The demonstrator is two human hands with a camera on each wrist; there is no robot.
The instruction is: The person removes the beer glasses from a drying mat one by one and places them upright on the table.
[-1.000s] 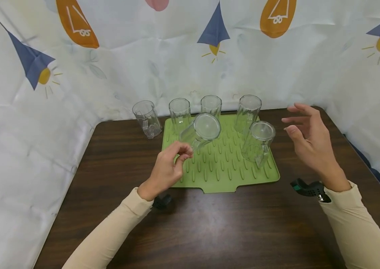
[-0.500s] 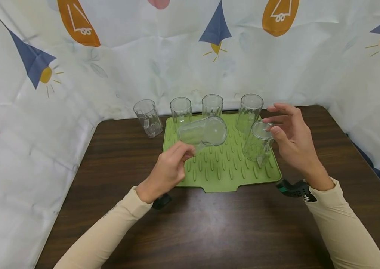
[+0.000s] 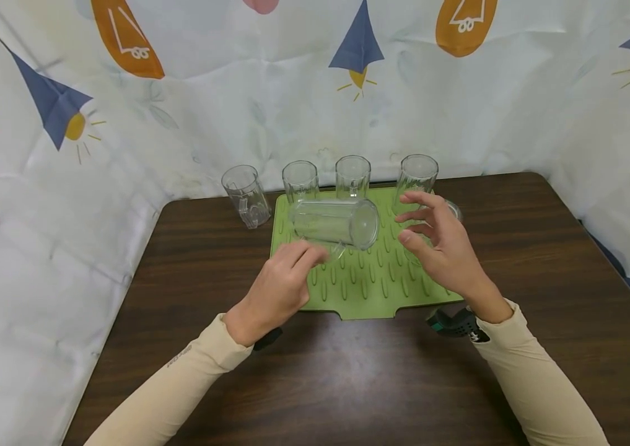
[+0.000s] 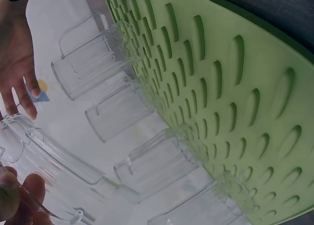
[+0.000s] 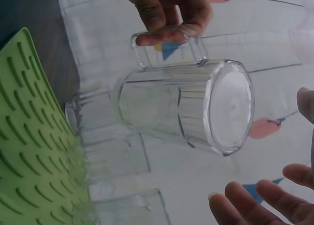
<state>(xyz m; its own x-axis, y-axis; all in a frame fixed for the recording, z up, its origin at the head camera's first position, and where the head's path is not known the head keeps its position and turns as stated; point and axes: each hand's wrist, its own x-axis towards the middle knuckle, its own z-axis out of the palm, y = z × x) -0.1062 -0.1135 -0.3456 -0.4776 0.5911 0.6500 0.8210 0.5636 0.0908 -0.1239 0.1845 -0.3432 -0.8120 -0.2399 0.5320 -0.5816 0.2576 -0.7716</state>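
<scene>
My left hand grips the handle of a clear glass mug, its fingers curled through it. The mug hangs on its side above a green drying mat, its base to the right. In the right wrist view the thick base of this mug faces the right hand's side. My right hand hovers right of that base, fingers spread and loosely bent, holding nothing. Behind it an upside-down mug on the mat is mostly hidden.
Along the mat's back edge stand upright glass mugs: one at left, one in the middle, one at right. Another mug stands on the dark wooden table, left of the mat. A patterned white curtain hangs behind.
The held mug has turned from base toward the viewer to lying level with its base rightward. My right hand has moved left, in front of the upside-down mug and closer to the held one.
</scene>
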